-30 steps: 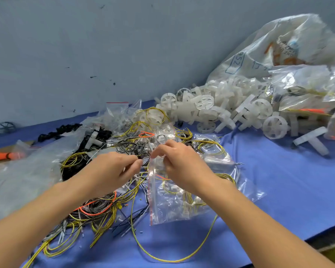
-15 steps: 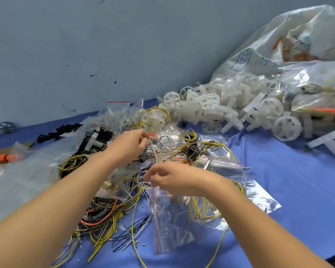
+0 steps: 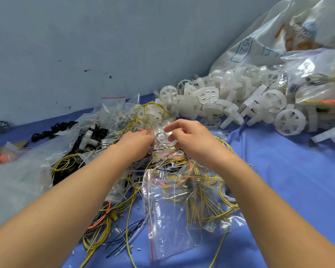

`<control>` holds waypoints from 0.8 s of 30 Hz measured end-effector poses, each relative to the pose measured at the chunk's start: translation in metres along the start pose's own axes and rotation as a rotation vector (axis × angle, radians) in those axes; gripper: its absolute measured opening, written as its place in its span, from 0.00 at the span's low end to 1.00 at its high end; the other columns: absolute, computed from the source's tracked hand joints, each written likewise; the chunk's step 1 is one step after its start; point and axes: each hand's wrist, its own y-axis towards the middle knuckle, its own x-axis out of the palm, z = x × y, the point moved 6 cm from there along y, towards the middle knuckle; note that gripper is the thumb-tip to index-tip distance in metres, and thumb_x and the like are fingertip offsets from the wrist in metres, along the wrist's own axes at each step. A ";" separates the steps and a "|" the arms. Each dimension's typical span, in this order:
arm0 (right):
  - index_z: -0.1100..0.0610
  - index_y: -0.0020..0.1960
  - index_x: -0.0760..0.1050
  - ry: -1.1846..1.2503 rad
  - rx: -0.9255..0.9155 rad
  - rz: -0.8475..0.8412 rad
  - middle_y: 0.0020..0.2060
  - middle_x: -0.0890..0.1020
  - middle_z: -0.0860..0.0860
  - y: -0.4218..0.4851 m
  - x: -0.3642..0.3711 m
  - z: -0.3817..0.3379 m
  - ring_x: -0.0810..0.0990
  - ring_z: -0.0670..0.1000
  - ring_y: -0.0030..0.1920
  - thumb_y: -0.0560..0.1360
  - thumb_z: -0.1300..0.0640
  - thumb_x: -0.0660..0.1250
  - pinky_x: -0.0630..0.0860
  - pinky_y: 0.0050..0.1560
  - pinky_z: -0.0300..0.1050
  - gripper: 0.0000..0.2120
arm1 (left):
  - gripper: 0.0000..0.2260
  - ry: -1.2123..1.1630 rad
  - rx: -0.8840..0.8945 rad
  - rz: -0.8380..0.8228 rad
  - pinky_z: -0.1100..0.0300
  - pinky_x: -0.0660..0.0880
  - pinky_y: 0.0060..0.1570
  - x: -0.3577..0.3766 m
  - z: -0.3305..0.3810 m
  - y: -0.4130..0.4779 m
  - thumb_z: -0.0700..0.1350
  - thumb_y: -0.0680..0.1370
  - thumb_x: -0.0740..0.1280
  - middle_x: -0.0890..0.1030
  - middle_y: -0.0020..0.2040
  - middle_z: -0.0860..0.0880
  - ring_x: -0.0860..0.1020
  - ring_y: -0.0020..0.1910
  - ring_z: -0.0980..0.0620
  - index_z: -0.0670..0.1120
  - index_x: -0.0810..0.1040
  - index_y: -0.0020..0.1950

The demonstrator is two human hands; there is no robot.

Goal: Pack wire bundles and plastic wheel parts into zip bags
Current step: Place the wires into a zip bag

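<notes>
Head view: left hand (image 3: 137,142) and right hand (image 3: 190,140) pinch a grey wire coil (image 3: 162,136) over the tangle. Zip bag (image 3: 174,215) holds wires; wheel pile (image 3: 230,105) remains unpacked.

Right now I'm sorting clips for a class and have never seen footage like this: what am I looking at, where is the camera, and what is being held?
There is no machine here. The camera sits on a person's head and looks down along both bare arms. The left hand and right hand meet over a tangle of loose wires, yellow, orange and black, on a blue cloth. Both seem to be picking at a small coil of pale wire; how firmly each grips it is hard to tell. Nearer the camera lies a clear zip bag with yellow wire bundles in it. Further back on the right is a heap of white plastic wheels, with big plastic sacks behind it.
</notes>
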 end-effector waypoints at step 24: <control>0.52 0.54 0.75 0.566 0.291 0.434 0.42 0.79 0.49 -0.011 -0.085 0.020 0.77 0.47 0.34 0.81 0.63 0.52 0.74 0.32 0.37 0.14 | 0.06 0.036 -0.167 0.173 0.58 0.65 0.35 -0.019 -0.055 -0.053 0.49 0.79 0.59 0.83 0.48 0.52 0.74 0.39 0.48 0.54 0.75 0.51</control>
